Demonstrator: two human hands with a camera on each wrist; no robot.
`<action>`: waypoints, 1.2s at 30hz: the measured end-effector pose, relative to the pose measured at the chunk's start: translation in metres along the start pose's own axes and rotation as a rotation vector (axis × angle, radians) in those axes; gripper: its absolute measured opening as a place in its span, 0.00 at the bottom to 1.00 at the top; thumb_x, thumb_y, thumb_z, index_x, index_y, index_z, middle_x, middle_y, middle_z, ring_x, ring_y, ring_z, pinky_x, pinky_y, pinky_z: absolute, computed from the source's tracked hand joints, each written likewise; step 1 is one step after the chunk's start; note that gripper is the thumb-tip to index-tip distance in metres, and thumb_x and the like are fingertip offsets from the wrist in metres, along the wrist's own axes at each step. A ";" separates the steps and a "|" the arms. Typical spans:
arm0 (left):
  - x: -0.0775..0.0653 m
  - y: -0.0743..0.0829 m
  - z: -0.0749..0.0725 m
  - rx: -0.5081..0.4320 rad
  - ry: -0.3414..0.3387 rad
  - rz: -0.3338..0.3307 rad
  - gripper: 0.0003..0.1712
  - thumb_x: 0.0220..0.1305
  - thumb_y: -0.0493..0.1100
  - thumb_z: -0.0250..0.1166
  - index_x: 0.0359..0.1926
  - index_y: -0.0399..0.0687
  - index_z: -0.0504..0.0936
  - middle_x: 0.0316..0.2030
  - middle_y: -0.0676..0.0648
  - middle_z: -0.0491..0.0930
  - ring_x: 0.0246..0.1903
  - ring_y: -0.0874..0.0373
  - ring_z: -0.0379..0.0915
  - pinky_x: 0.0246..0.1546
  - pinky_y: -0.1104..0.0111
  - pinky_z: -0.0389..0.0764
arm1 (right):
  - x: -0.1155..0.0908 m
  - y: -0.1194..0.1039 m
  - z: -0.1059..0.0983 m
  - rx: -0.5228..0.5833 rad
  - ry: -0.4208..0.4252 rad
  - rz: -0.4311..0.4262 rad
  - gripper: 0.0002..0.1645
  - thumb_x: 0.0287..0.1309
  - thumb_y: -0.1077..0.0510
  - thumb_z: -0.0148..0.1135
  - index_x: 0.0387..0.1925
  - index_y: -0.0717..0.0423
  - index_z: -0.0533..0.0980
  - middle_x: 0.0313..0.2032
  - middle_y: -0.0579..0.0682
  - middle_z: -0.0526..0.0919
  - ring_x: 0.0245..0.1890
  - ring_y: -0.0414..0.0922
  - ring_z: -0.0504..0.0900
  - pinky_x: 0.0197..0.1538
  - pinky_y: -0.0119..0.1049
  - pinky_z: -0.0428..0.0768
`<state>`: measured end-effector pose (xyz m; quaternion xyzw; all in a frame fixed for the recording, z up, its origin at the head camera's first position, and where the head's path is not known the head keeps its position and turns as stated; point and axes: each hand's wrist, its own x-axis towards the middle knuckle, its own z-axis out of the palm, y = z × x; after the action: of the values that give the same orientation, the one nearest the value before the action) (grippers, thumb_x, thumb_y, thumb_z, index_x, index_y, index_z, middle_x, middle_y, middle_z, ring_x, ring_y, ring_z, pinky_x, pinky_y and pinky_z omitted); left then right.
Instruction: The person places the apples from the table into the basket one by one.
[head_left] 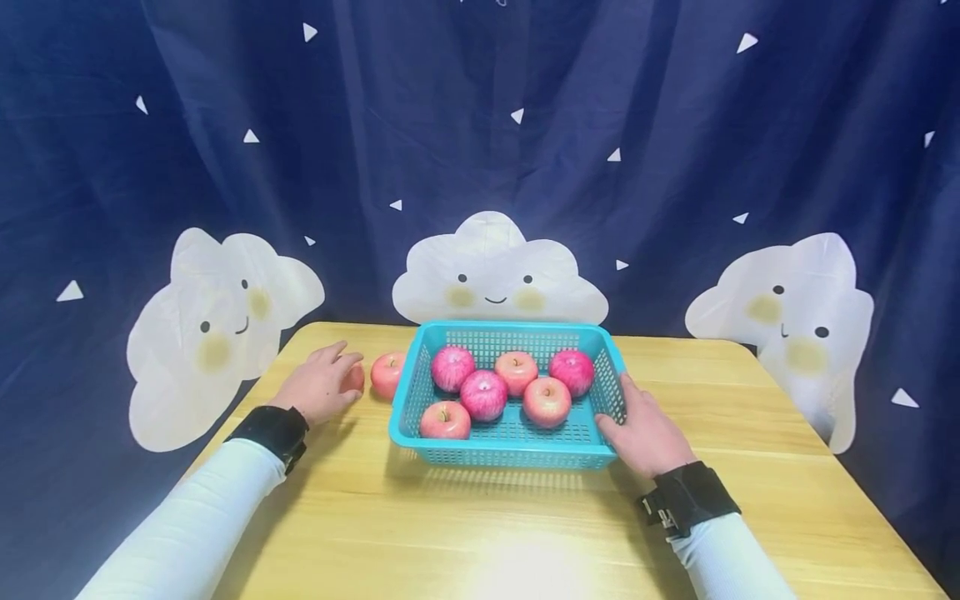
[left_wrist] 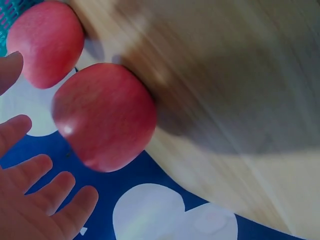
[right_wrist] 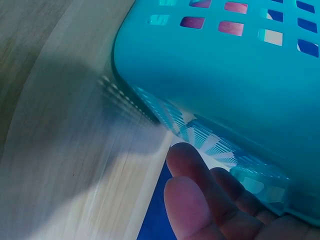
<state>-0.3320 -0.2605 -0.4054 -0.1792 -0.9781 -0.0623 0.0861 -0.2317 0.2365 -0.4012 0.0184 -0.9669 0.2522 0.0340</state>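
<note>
A turquoise plastic basket (head_left: 510, 448) stands on the table, holding several apples (head_left: 547, 402), some pale red and some deep pink with streaks. On its right side my right hand (head_left: 651, 435) grips the rim, thumb over the edge and fingers (right_wrist: 189, 160) outside beneath it. Left of the basket lie two loose apples. My left hand (head_left: 321, 383) is at the outer apple (left_wrist: 105, 117), its fingers spread; the left wrist view shows a gap between them. The other loose apple (head_left: 387, 375) sits close beside the basket's left wall.
The light wooden table (head_left: 360, 517) has its far edge just behind the basket. Behind it hangs a dark blue curtain (head_left: 450, 158) with white clouds and small triangles.
</note>
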 end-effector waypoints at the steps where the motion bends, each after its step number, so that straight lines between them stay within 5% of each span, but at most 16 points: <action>1: 0.000 -0.001 0.002 -0.002 0.002 -0.005 0.37 0.59 0.48 0.71 0.67 0.41 0.74 0.70 0.29 0.62 0.68 0.30 0.57 0.63 0.37 0.65 | 0.000 0.000 0.000 0.000 -0.002 0.000 0.52 0.69 0.41 0.54 0.79 0.66 0.44 0.68 0.75 0.63 0.67 0.69 0.66 0.60 0.66 0.71; 12: 0.002 -0.009 0.022 -0.025 0.050 -0.013 0.38 0.57 0.47 0.74 0.66 0.39 0.74 0.70 0.26 0.59 0.69 0.28 0.54 0.63 0.36 0.65 | 0.000 0.001 0.002 0.002 0.009 -0.007 0.52 0.69 0.42 0.54 0.79 0.66 0.45 0.69 0.75 0.63 0.67 0.69 0.66 0.61 0.66 0.70; 19: 0.002 -0.010 0.029 -0.041 0.022 -0.053 0.38 0.59 0.48 0.72 0.68 0.41 0.72 0.71 0.27 0.58 0.69 0.28 0.53 0.62 0.35 0.65 | 0.000 0.000 0.001 0.013 0.006 0.002 0.52 0.69 0.42 0.54 0.79 0.65 0.44 0.69 0.75 0.63 0.67 0.68 0.66 0.61 0.66 0.70; 36: -0.006 -0.010 0.028 -0.087 0.047 -0.105 0.37 0.61 0.51 0.70 0.68 0.44 0.73 0.52 0.28 0.71 0.48 0.31 0.72 0.51 0.39 0.75 | -0.001 0.002 0.002 0.025 0.017 -0.010 0.51 0.69 0.42 0.53 0.79 0.66 0.44 0.69 0.74 0.62 0.68 0.68 0.65 0.62 0.66 0.69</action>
<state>-0.3337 -0.2674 -0.4344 -0.1299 -0.9802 -0.1133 0.0975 -0.2311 0.2374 -0.4035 0.0213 -0.9633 0.2641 0.0434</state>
